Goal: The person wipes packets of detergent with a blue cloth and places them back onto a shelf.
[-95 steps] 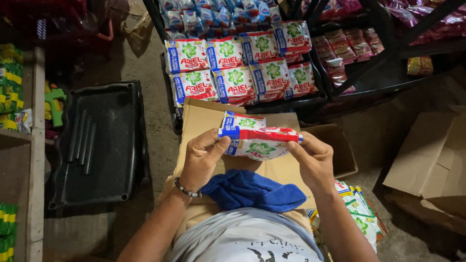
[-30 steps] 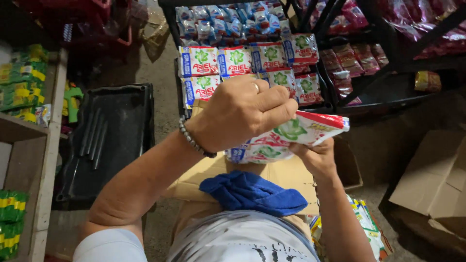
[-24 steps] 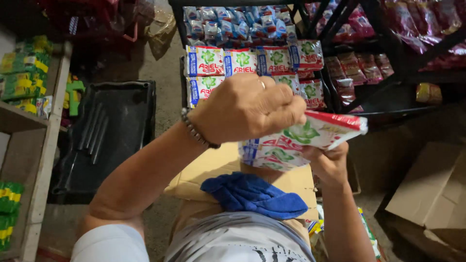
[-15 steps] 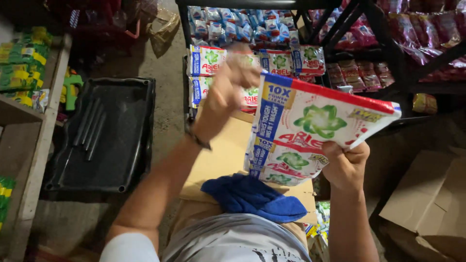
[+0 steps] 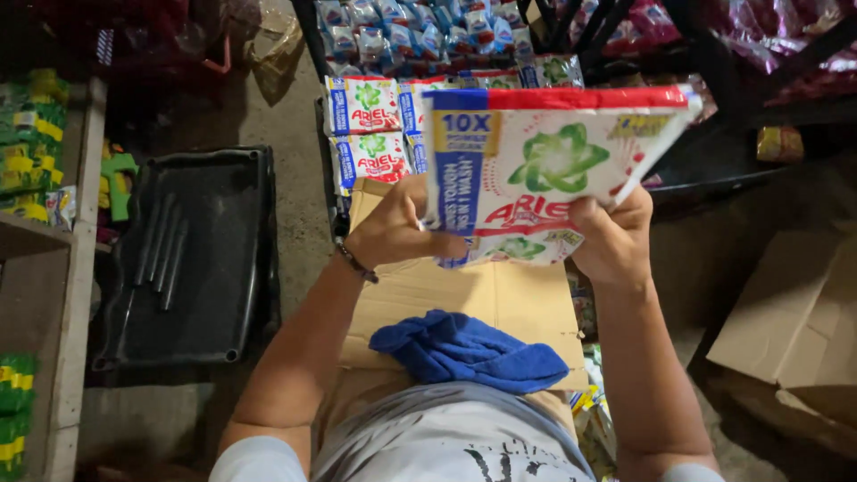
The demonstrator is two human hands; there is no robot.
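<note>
Both my hands hold up a small stack of flat white detergent packets with green, blue and red print, raised close to the camera. My left hand grips the stack's lower left edge. My right hand clamps its lower right corner. Below them lies a cardboard box flap with a crumpled blue cloth on it. More of the same packets lie in rows on the low dark shelf ahead.
A black plastic tray lies on the floor at left. Beside it a wooden shelf carries green and yellow packs. Red and blue sachets fill the dark rack at the top right. An open cardboard box stands at right.
The packet stack has come up from lap height toward the camera. My left hand went out toward the shelf packets half a second ago and is back on the stack's left edge.
</note>
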